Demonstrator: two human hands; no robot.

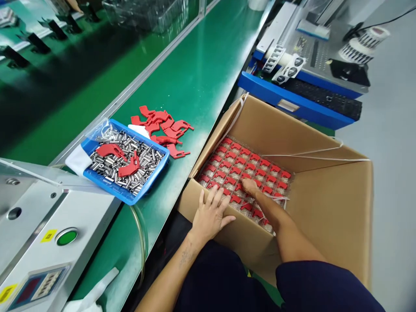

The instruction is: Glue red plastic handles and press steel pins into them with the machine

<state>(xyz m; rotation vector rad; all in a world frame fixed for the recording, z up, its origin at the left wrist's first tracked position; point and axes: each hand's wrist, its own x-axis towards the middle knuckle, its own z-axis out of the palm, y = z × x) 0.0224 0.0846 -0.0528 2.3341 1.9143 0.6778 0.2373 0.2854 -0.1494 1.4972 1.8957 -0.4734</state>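
My left hand (pixel 211 214) lies over the near rim of a large cardboard box (pixel 227 234), its fingers spread and the tips reaching just inside. Inside the box my right hand (pixel 250 186) is closed, knuckles up, low over a clear plastic tray (pixel 208 173). Whatever it holds, if anything, is hidden beneath the fingers. Rows of red plastic pieces (pixel 250 167) fill the tray's pockets. White straps cross the box's inside.
On the green bench, left of the box, a blue bin (pixel 143 190) holds many small metal tubes (pixel 146 160) and a few red pieces. Loose red pistol-shaped pieces (pixel 162 123) lie beside it. A machine with a green button (pixel 66 236) stands near left; a blue-fronted drawer (pixel 289 102) is beyond the box.
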